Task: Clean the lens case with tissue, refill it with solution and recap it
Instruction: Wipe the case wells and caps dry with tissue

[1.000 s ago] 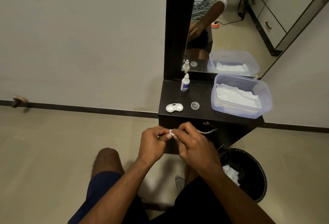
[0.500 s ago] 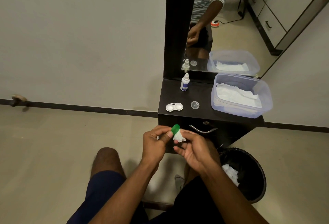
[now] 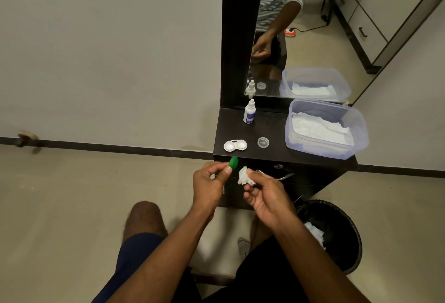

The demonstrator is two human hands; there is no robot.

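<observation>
the white lens case [image 3: 235, 145] lies open and uncapped on the near left edge of the dark tabletop [image 3: 269, 129], just above the hands at the centre of the frame. below it, the left hand [image 3: 210, 186] pinches a green cap [image 3: 233, 162] between thumb and forefinger, its grip closed around the cap. just right, apart from the cap, the right hand [image 3: 268, 196] pinches a crumpled white tissue [image 3: 244, 176] at its fingertips. on the tabletop a clear round cap [image 3: 263, 142] sits right of the case, a solution bottle [image 3: 249, 111] stands behind by the mirror [image 3: 313, 26], and a plastic tub of tissues [image 3: 325, 129] fills the right side. a black bin [image 3: 337, 235] holding used tissue stands at lower right.
</observation>
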